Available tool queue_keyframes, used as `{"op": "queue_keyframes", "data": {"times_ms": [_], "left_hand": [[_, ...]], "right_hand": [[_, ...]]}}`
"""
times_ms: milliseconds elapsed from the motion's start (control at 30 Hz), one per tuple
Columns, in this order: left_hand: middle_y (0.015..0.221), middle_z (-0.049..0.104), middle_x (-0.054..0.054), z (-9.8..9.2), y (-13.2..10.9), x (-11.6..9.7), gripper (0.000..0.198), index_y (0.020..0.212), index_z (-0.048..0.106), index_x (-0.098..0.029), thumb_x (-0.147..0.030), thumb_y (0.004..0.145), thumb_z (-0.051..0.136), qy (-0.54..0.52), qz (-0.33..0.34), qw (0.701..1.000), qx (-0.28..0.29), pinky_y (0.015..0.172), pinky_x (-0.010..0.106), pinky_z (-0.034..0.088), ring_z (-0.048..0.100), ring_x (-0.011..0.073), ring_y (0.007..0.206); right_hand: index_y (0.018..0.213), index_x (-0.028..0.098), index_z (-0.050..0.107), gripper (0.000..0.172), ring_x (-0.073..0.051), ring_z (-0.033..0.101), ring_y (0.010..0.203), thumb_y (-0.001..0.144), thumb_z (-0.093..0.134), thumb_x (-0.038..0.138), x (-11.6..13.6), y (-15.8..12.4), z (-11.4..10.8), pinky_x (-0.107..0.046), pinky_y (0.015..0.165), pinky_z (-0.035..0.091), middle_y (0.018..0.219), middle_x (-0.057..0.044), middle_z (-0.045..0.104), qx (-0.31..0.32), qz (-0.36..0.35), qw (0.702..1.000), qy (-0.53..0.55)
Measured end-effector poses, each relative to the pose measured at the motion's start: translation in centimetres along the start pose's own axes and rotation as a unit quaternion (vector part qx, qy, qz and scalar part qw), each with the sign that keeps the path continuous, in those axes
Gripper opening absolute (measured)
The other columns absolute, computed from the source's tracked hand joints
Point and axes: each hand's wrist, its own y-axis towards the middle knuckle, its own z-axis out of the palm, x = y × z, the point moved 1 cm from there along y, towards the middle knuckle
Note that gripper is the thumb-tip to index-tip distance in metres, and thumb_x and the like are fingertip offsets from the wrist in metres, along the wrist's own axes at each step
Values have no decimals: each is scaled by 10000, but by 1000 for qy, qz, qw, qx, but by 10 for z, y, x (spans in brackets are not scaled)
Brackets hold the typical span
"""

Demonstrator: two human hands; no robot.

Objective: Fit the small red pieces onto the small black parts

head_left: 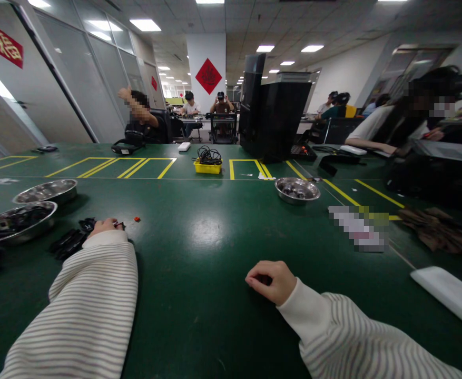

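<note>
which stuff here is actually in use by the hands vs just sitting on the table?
In use:
left hand on the black parts
small red piece beside it
right hand, curled, on the bare table

Lying about:
two steel bowls
third bowl
yellow tray
white slab

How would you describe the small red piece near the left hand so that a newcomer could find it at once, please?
Start at the green table and find the left hand, which rests at a cluster of black parts beside two steel bowls. Just to the right of that hand lies the small red piece, alone on bare green. It is the only red thing on the tabletop; its neighbours are black.
</note>
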Motion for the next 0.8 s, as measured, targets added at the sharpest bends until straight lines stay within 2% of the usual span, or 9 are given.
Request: {"op": "queue_keyframes", "data": {"times_ms": [133, 200, 300, 400, 600, 700, 800], "left_hand": [[1071, 431, 197, 5, 3, -3, 467, 1058, 507, -70, -383, 801, 275, 44, -88, 995, -16, 688, 355, 373, 460, 304, 893], [1130, 419, 170, 7, 5, -6, 470, 1102, 489, -106, -409, 784, 322, 69, -85, 993, -35, 738, 371, 354, 398, 314, 968], [1198, 436, 74, 12, 7, -10, 442, 1161, 466, -203, -409, 780, 378, 88, 11, 994, -66, 823, 375, 303, 326, 282, 1045], [1159, 512, 20, 18, 10, -11, 365, 1116, 517, -243, -379, 835, 328, 69, 109, 989, -69, 868, 389, 249, 315, 256, 1079], [967, 610, 27, 27, 16, -8, 272, 944, 617, -225, -289, 835, 376, 70, 157, 984, -46, 777, 307, 308, 414, 230, 941], [879, 618, 46, 29, 12, -21, 251, 874, 636, -190, -267, 818, 404, 49, 228, 972, -26, 781, 276, 323, 453, 196, 842], [823, 621, 55, 35, -5, -51, 214, 797, 641, -180, -284, 787, 454, 6, 323, 946, -8, 798, 268, 341, 486, 173, 787]], "right_hand": [[679, 155, 657, 154, -106, 545, 500, 754, 548, 234, 0, 0, 1, -194, 462, 433, 600, -30, 629, -6, 2, 1000, 0], [682, 153, 656, 159, -108, 548, 504, 757, 546, 240, 0, 0, 1, -195, 463, 436, 608, -33, 633, -6, 1, 1000, 5], [683, 155, 657, 157, -109, 549, 505, 757, 544, 236, 0, 1, 1, -197, 462, 439, 607, -32, 634, -4, -1, 1000, 6], [681, 154, 658, 148, -108, 545, 501, 752, 546, 220, 1, 1, 0, -196, 458, 437, 601, -31, 632, -3, -1, 1000, 4], [687, 146, 659, 139, -113, 557, 511, 746, 551, 212, 2, 1, -1, -199, 467, 445, 617, -38, 640, 4, 3, 1000, 10], [684, 144, 657, 149, -122, 563, 522, 750, 545, 216, 3, 1, -1, -210, 476, 454, 617, -41, 640, 7, 6, 1000, 12], [689, 141, 658, 151, -124, 567, 531, 752, 542, 215, 4, 1, -1, -209, 480, 453, 624, -44, 642, 8, 12, 1000, 15]]}}
